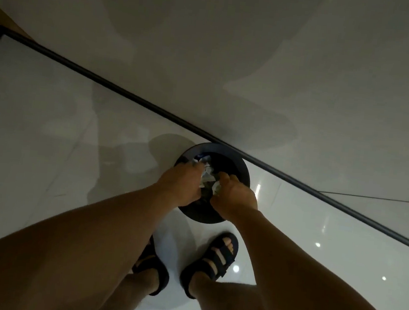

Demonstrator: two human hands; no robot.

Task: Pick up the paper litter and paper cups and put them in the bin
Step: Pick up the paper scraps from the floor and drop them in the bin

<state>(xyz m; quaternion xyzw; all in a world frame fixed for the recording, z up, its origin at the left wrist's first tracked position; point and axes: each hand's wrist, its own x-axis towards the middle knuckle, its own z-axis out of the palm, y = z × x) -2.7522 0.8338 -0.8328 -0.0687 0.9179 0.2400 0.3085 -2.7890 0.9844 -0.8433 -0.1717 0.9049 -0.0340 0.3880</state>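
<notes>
Paper litter (206, 176), crumpled, whitish, over dark bin (241, 165)

Near rim of the bin (242, 164) and part of the paper litter (207, 178) behind the left hand (180, 184) and right hand (237, 196).

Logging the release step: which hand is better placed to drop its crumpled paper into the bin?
Left, probably. The left hand holds the larger wad of crumpled paper above the opening of the black bin; the right hand grips a smaller piece beside it. Either could release.
</notes>
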